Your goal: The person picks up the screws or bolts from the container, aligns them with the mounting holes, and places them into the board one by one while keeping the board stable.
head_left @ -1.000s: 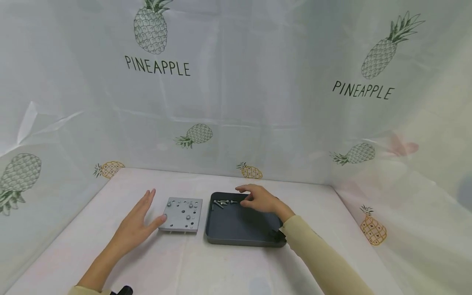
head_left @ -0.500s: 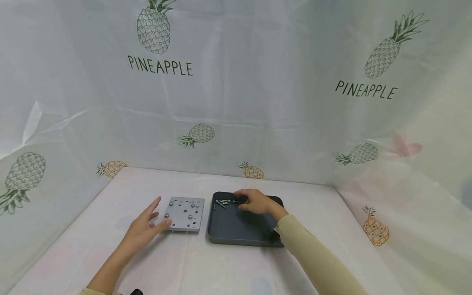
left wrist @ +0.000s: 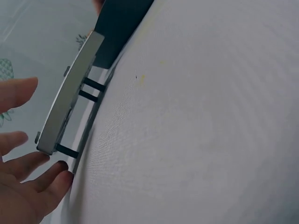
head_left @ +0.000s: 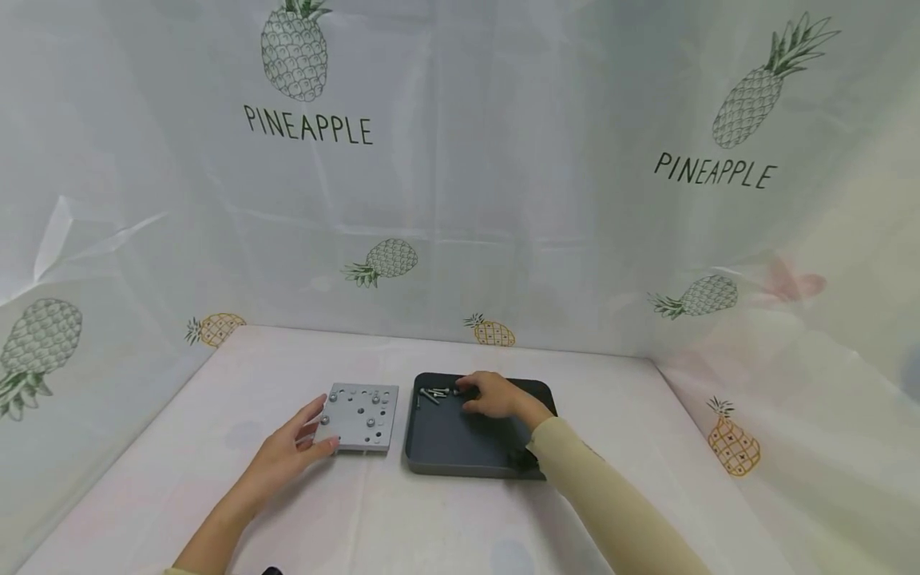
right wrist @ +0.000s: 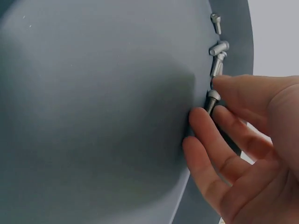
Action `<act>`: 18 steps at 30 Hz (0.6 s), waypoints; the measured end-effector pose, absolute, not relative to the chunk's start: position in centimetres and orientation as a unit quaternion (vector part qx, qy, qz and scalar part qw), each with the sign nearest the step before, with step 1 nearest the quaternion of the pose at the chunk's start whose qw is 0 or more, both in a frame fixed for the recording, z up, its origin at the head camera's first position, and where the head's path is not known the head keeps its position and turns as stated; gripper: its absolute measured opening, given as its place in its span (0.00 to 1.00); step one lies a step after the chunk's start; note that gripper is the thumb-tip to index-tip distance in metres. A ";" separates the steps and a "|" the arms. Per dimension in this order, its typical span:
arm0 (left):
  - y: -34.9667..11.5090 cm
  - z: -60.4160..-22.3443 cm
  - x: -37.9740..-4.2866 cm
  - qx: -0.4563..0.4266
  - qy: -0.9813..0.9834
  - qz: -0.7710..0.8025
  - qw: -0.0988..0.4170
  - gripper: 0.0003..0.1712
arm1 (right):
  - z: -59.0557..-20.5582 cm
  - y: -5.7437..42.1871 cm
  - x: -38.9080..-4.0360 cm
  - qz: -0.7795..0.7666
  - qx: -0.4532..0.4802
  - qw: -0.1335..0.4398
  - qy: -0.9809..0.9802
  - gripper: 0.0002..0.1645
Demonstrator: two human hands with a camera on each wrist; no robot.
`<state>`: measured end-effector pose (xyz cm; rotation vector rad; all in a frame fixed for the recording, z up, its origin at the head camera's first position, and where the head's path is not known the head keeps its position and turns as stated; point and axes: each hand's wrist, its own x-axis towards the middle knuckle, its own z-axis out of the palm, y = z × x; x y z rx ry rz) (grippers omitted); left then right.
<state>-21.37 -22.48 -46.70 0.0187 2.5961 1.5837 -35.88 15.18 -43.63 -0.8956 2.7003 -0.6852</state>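
Note:
A square metal plate (head_left: 346, 430) with holes and several screws stands raised on thin posts, as the left wrist view shows. Beside its left edge is my left hand (head_left: 283, 454), fingers loosely spread. One fingertip appears to touch the plate's lower corner (left wrist: 46, 148). My right hand (head_left: 497, 396) reaches into the dark grey tray (head_left: 474, 469). In the right wrist view, a socket-head screw (right wrist: 213, 96) lies between the thumb and the fingers, with gaps visible around it. Part of that screw's shank is hidden behind the fingers.
Several more screws (head_left: 431, 394) lie in the tray's far left corner. The tray stands just right of the plate on a white-covered table (head_left: 424, 527). A pineapple-print curtain (head_left: 503, 200) hangs behind and along the sides.
My left hand has moved right and its fingers have come to the plate's left edge. My right hand has lowered slightly leftward to the screws in the tray.

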 end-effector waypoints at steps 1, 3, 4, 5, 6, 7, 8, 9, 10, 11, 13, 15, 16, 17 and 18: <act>-22.5 -46.8 -21.4 0.009 0.853 0.520 0.051 0.56 | -43.6 15.1 -35.9 -0.230 -0.303 0.108 0.918 0.28; -22.4 -46.9 -21.4 0.013 0.852 0.521 0.050 0.55 | -43.6 14.9 -35.8 -0.231 -0.299 0.110 0.919 0.27; -22.4 -46.9 -21.4 0.014 0.850 0.524 0.049 0.55 | -43.6 14.8 -35.7 -0.227 -0.297 0.110 0.921 0.26; -22.4 -47.0 -21.5 0.014 0.849 0.526 0.049 0.55 | -43.6 14.7 -35.7 -0.225 -0.297 0.109 0.922 0.26; -22.5 -47.1 -21.5 0.015 0.847 0.529 0.048 0.55 | -43.6 14.6 -35.7 -0.222 -0.296 0.107 0.923 0.25; -22.5 -47.1 -21.5 0.015 0.845 0.533 0.048 0.55 | -43.6 14.5 -35.6 -0.222 -0.297 0.103 0.923 0.24; -22.6 -47.2 -21.6 0.015 0.844 0.535 0.048 0.54 | -43.5 14.4 -35.6 -0.220 -0.297 0.102 0.924 0.22; -22.6 -47.2 -21.6 0.013 0.842 0.537 0.049 0.53 | -43.5 14.3 -35.6 -0.217 -0.298 0.098 0.924 0.21; -22.7 -47.3 -21.7 0.011 0.840 0.540 0.050 0.53 | -43.5 14.2 -35.6 -0.215 -0.298 0.097 0.925 0.21; -22.7 -47.4 -21.8 0.009 0.839 0.542 0.051 0.52 | -43.5 14.1 -35.5 -0.213 -0.298 0.095 0.926 0.20; -22.8 -47.5 -21.9 0.004 0.838 0.543 0.053 0.50 | -43.6 13.9 -35.6 -0.209 -0.295 0.092 0.928 0.18; -22.8 -47.6 -22.0 -0.001 0.837 0.544 0.054 0.48 | -43.6 13.7 -35.6 -0.206 -0.286 0.090 0.931 0.17; -22.8 -47.7 -22.1 -0.003 0.837 0.545 0.054 0.48 | -43.6 13.6 -35.6 -0.203 -0.282 0.088 0.933 0.16; -22.8 -47.8 -22.1 -0.005 0.837 0.544 0.054 0.47 | -43.6 13.5 -35.6 -0.199 -0.279 0.085 0.936 0.16; -22.8 -47.8 -22.1 -0.007 0.838 0.543 0.054 0.47 | -43.7 13.5 -35.6 -0.196 -0.276 0.081 0.938 0.15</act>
